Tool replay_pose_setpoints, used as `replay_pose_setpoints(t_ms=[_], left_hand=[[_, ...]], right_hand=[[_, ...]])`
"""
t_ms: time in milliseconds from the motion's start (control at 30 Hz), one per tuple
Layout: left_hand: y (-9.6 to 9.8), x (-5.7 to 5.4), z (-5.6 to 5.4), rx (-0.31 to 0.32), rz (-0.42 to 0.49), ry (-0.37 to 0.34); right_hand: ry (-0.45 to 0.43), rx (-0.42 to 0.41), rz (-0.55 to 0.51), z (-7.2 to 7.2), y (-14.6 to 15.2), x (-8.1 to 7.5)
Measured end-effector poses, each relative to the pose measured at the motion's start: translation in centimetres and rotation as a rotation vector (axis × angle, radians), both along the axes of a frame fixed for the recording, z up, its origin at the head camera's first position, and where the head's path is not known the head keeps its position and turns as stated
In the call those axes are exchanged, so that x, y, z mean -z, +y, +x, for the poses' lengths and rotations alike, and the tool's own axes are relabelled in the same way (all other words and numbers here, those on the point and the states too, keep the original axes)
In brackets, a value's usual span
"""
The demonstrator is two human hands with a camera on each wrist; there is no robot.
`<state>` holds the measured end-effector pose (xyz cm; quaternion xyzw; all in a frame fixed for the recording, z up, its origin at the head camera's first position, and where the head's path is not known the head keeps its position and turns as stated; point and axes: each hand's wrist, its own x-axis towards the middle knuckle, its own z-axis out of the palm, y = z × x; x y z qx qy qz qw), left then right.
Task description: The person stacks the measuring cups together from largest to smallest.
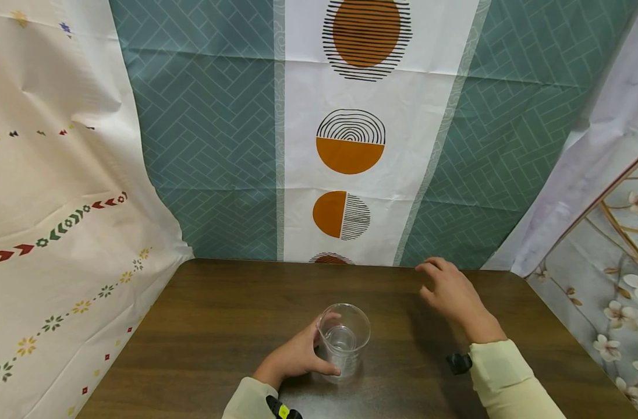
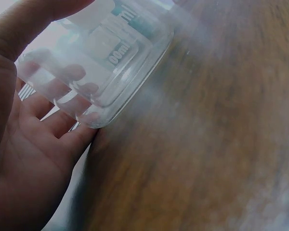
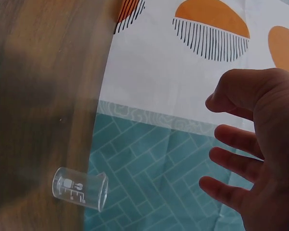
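Observation:
A clear beaker with its mouth upward is close over the front middle of the table. My left hand holds it from the left, thumb on the near side and fingers round the far side. White volume marks show on the beaker in the left wrist view, and the fingers of my left hand are visible through its wall. To the right, raised above the table, my right hand holds nothing. Its fingers are loosely bent and spread in the right wrist view, where a marked beaker appears at lower left.
A dark brown wooden table lies beneath the hands. Behind it hangs a teal and white cloth with orange circles. A cream patterned cloth borders the left side, and a floral cloth the right.

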<state>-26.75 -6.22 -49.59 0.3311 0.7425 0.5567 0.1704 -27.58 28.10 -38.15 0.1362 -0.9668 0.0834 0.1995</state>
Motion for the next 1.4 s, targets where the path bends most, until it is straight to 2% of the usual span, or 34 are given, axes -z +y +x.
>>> replay_pose_setpoints(t_ms=[267, 767, 1400], left_hand=[[0.0, 0.2, -0.1, -0.002, 0.005, -0.004], [0.0, 0.3, -0.3, 0.005, 0.000, 0.034], [0.1, 0.3, -0.1, 0.003, 0.013, -0.003]], right_hand=[[-0.031, 0.021, -0.005, -0.2, 0.8, 0.4], [-0.036, 0.034, -0.003, -0.6, 2.0, 0.6], [-0.088, 0.056, -0.017, -0.7, 3.0, 0.7]])
